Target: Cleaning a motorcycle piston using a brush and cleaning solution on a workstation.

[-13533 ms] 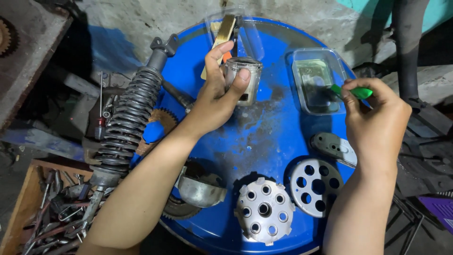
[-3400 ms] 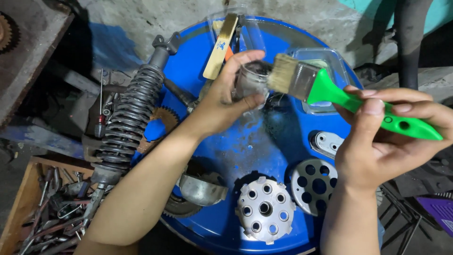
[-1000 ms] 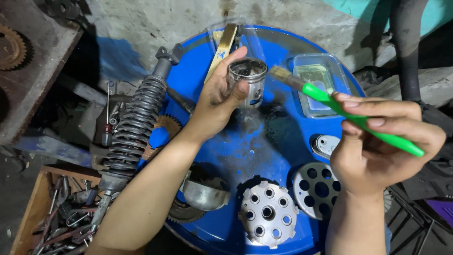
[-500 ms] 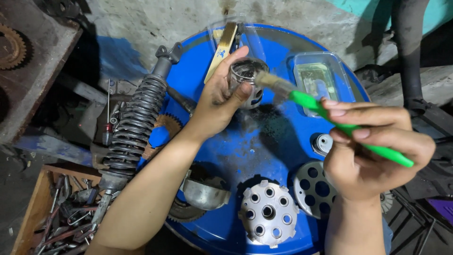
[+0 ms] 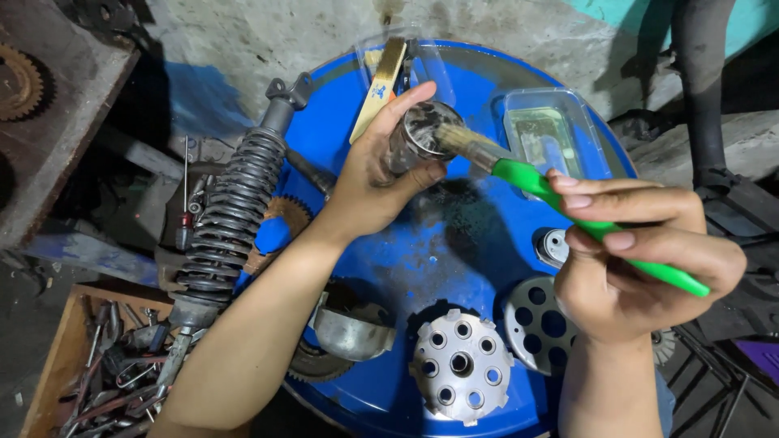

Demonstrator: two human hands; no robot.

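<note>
Left hand (image 5: 375, 174) grips metal cylinder (image 5: 415, 139); right hand (image 5: 641, 259) holds brush (image 5: 560, 203), bristles inside; tray (image 5: 552, 134) holds, seemingly, yellowish liquid.

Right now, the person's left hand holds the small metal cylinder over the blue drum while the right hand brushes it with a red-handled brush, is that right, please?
Not quite: the brush has a green handle, not red, as the head view shows. The left hand does hold the metal cylinder over the blue drum, and the right hand brushes it.
</note>
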